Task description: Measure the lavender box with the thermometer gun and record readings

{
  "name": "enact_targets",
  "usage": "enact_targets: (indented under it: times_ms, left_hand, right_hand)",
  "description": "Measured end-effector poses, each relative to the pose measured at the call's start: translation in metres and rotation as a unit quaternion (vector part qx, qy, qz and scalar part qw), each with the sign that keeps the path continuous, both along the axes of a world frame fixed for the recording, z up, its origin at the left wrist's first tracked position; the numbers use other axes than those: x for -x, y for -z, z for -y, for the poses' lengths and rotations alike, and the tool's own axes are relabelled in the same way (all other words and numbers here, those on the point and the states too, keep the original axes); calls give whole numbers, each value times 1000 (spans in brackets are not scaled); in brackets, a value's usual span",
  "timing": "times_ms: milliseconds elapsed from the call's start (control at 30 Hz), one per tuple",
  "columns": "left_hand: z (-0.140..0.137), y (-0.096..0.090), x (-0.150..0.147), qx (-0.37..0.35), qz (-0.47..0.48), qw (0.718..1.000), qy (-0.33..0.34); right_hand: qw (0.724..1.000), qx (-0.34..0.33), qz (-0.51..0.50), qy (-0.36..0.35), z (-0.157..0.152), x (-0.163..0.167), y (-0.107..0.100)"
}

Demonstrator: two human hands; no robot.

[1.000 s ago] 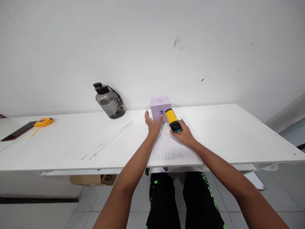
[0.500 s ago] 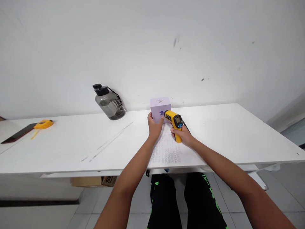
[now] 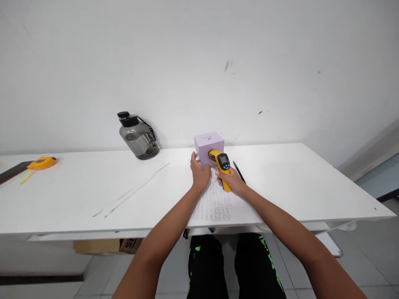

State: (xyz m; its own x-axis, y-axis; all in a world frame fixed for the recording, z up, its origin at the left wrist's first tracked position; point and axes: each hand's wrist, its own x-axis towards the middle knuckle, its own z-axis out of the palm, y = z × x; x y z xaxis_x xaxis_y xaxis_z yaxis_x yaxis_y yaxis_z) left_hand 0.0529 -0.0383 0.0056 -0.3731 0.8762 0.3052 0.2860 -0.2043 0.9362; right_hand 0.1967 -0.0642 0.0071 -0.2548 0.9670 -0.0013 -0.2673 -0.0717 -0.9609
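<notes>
A small lilac box (image 3: 208,141) stands on the white table near the wall. My left hand (image 3: 200,172) grips its lower left side, fingers round the side and thumb at the front. In my right hand (image 3: 231,179) is a yellow and black infrared thermometer (image 3: 222,162), held by its handle. Its nose points at the front of the box, very close to it; whether they touch I cannot tell. Under my hands lies a sheet of paper (image 3: 215,205) covered in handwriting. A black pen (image 3: 238,172) rests just right of my right hand.
A grey see-through water bottle (image 3: 139,139) with a black cap stands by the wall, left of the box. Further left lie a yellow tape measure (image 3: 43,162) and a dark flat object (image 3: 14,171). Below the table is a cardboard box (image 3: 96,246).
The thermometer has shifted left across the front of the box, covering the printed mark. The box is turned slightly, and my left thumb sits lower. The whole view has shifted a little.
</notes>
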Motion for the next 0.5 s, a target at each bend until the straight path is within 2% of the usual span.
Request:
enact_targets:
  times_ms: [333,500]
  left_hand:
    - [-10,4,8,-16,-42,999,-10]
    - [-28,11,11,23,-10,1000,-4]
  right_hand:
    - [1000,11,-12,-7,3,-4,-5]
    - [1000,8,8,28,2,-1,-3]
